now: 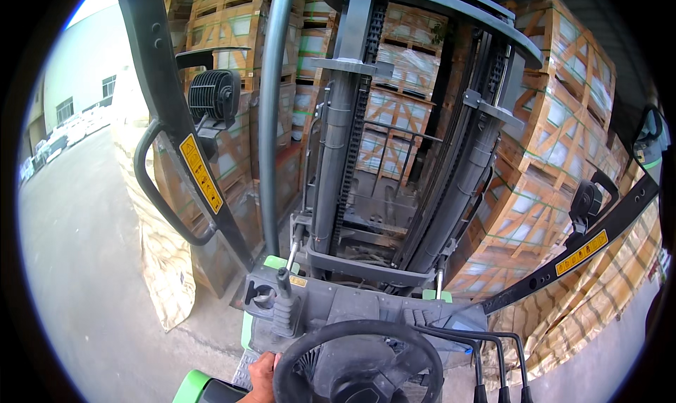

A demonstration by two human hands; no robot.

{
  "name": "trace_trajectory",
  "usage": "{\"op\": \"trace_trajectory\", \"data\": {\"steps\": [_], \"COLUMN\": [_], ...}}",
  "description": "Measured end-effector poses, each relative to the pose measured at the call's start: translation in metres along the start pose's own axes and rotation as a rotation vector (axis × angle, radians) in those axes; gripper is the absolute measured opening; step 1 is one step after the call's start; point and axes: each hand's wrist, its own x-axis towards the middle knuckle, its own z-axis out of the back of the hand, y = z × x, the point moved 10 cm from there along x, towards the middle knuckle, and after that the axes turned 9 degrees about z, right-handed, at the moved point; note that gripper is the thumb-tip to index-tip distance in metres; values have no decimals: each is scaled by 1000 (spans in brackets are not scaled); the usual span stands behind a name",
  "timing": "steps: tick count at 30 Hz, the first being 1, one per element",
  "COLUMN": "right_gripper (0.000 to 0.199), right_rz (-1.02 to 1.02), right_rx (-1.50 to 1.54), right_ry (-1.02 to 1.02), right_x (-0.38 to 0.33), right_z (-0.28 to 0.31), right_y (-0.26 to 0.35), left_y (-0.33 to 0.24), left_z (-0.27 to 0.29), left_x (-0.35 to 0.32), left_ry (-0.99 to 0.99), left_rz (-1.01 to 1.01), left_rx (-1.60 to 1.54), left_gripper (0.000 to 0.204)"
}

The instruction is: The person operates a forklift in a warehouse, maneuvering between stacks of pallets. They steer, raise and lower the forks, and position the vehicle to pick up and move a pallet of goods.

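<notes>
My left hand point(263, 375) is at the lower edge, closed at the left side of the black steering wheel point(358, 328); part of its fingers is hidden behind the rim. My right hand is out of the picture. Ahead of the wheel, a short lever with a ribbed boot point(284, 308) rises from the grey dashboard point(352, 303). Three bent black control levers point(501, 357) stand to the right of the wheel. Beyond the dashboard rises the forklift's mast point(333, 156), with chains and hydraulic cylinders along its uprights.
Wooden crates point(556, 132) are stacked high on the right; more crates point(222, 33) stand at the left, and others point(398, 111) show through the mast. Dark cab pillars point(158, 86) carry work lamps point(213, 95). A tan tarp point(165, 276) hangs beside the paved yard point(77, 262).
</notes>
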Motion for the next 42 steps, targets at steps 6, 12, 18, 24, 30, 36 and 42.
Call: {"op": "trace_trajectory", "data": {"steps": [6,12,18,24,30,36,42], "right_gripper": [26,27,27,28,29,19,23], "right_rz": [-17,-44,-121,-230,237,1146,1104], "right_rx": [24,37,113,80,-138,-884,-829], "right_ry": [-8,10,6,322,40,-1105,-1153], "right_x": [-5,-25,-80,-163,-155,-244,-195], "right_z": [2,-7,-6,-34,3,42,75], "right_y": [-9,-22,-76,-148,36,205,171], "left_y": [9,14,2,20,-29,1,1], "left_z": [-1,11,-13,10,-13,3,-2], "left_x": [-3,-11,0,7,60,41,42], "left_ry": [-56,-173,-97,-36,88,26,-22], "left_rz": [17,-1,-5,148,36,345,280], "left_rx": [43,78,14,38,73,-50,-1], "left_gripper": [14,36,36,39,37,37,39]}}
